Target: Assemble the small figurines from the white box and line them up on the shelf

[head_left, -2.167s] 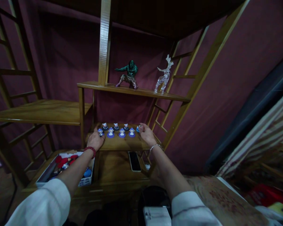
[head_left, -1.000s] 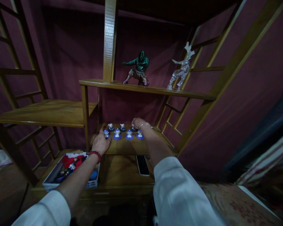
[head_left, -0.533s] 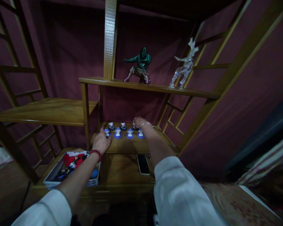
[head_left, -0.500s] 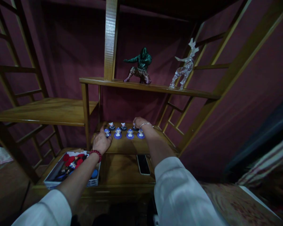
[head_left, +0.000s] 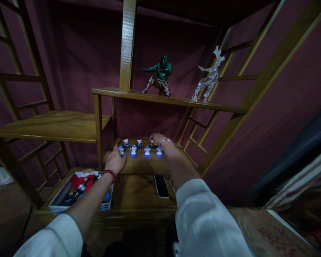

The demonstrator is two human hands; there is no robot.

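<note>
Two rows of small figurines stand on the lower shelf. The front row has several white figures on purple round bases, such as this purple-based figurine. My left hand, with a red bead bracelet, has thumb and finger around the leftmost purple-based figurine. Behind them is a row on dark bases, including a dark-based figurine. Wearing a silver bangle, my right hand reaches over the front row and closes its fingers on the third dark-based figurine, partly hidden by the hand.
A box of red, blue and black figurines sits at lower left. A phone lies on the ledge in front. Above, a crouching figure statue and a clear deer figurine stand on the upper shelf.
The camera view shifts very slightly. Both hands stay on the same figurines, and the rows look unchanged.
</note>
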